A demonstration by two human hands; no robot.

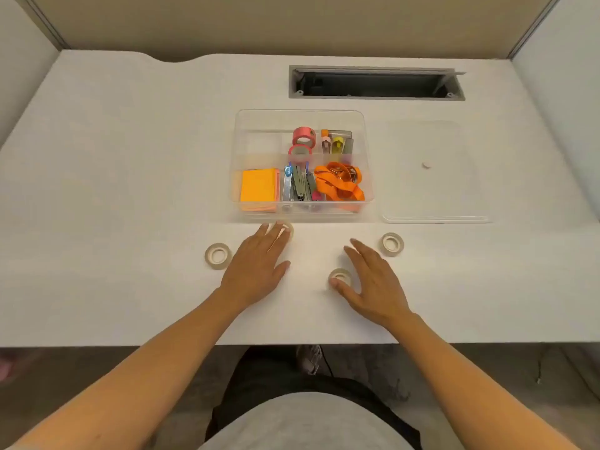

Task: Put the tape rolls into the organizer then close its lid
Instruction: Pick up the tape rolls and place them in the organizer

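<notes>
Our right hand [373, 284], fingers spread and holding nothing, lies nearest a white tape roll [340, 277] touching its thumb's inner side, while our left hand [256, 264], also flat and unladen, covers another roll [287, 228] just before the clear organizer [302, 216].

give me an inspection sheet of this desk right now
surface: white desk, open cable slot at the back.
job's things: clear organizer open; lid flat to its right. Four pale tape rolls on the desk, one half hidden by fingertips. Two pink tape rolls already inside.
clutter: orange sticky notes, staplers, orange lanyard, all inside.
grips: left hand flat, open; right hand open, thumb at a roll.
cables: nothing seen on the desk.
surroundings: partition walls.
</notes>
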